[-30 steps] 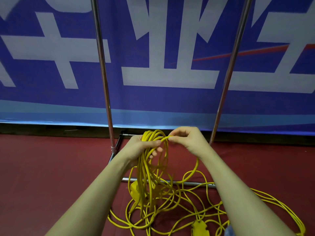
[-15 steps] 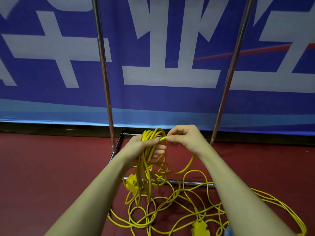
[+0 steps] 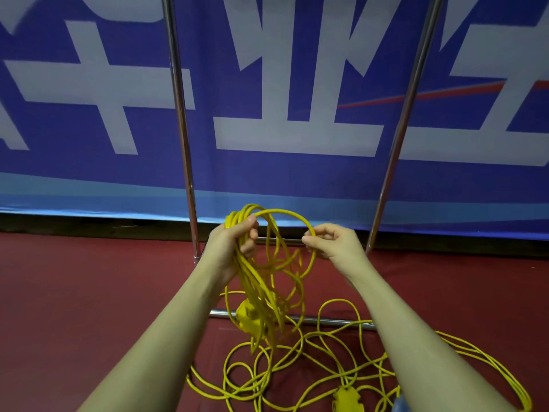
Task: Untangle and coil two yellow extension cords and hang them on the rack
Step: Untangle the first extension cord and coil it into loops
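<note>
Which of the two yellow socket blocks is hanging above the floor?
The yellow socket block dangling under the left hand's coil; the other block lies on the carpet.

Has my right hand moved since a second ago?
Yes. The right hand has pulled away from the left hand, toward the rack's right pole, drawing out a cord loop.

Obstacles: two upright rack poles, left [image 3: 181, 138] and right [image 3: 401, 135], with open space between them and the banner [image 3: 285, 173] close behind. Low crossbar [image 3: 323, 320] spans the rack base, loose cord [image 3: 297, 364] draped over it. Cord tangle covers the floor [image 3: 74, 292] from centre to right edge, a socket block [image 3: 346, 396] among it. Hanging loops [image 3: 261, 281] fill the gap between left hand [image 3: 230, 245] and right hand [image 3: 332, 242]. Free room: bare floor left of the left pole.
</note>
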Tool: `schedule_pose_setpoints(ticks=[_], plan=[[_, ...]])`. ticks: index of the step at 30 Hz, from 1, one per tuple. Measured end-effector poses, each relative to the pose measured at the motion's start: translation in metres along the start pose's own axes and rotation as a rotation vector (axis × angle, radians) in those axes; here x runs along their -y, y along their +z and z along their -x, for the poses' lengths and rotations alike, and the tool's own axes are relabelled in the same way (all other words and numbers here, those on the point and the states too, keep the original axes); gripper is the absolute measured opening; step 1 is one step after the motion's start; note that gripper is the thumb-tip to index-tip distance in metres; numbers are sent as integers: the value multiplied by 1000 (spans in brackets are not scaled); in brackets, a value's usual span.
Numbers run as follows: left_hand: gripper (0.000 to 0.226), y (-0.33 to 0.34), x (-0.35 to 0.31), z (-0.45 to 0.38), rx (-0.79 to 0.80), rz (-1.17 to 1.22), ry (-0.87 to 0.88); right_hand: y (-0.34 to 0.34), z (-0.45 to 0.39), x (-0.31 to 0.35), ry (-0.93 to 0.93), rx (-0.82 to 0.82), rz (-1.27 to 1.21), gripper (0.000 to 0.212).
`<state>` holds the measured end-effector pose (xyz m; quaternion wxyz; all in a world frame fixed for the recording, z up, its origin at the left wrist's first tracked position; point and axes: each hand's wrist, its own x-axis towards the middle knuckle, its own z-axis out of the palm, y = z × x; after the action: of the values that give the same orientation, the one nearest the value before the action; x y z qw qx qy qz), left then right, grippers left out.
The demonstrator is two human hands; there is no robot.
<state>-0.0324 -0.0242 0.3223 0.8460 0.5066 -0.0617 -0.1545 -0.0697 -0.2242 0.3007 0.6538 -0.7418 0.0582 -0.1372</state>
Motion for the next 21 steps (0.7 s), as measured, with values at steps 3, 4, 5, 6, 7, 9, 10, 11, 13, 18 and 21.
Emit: schedule_pose_setpoints(ticks=[3,4,5,6,7,9,10,11,13,18,21], plan=[[24,-1,-1,-2,5,64,10,6,-1,-8,-13,-42,17,14],[22,0,-1,-1,24,47,14,9,0,-8,-34,-64,5,16],[21,0,-1,0,44,9,19,12,0,-6,-49,-97,-37,17],[21,0,-2,2,57,-45,20,14,1,-2,-59,-134,-93,16],[21,-1,-2,4,60,-103,19,15,0,3,-67,-162,-152,16],[19,-3,-1,6,46,-197,18,14,-3,15,-52,-147,-302,18],[19,-3,1,7,30,-242,17,13,-5,21,-16,-110,-404,19],[16,-2,3,8,11,-285,13,11,-6,26,35,-65,-513,21],[5,1,9,11,-6,-338,-22,10,-5,35,133,-2,-689,24],[9,8,24,16,90,-330,-146,20,-6,42,258,32,-988,29],[9,7,24,17,111,-355,-135,23,-7,47,268,38,-1022,29]])
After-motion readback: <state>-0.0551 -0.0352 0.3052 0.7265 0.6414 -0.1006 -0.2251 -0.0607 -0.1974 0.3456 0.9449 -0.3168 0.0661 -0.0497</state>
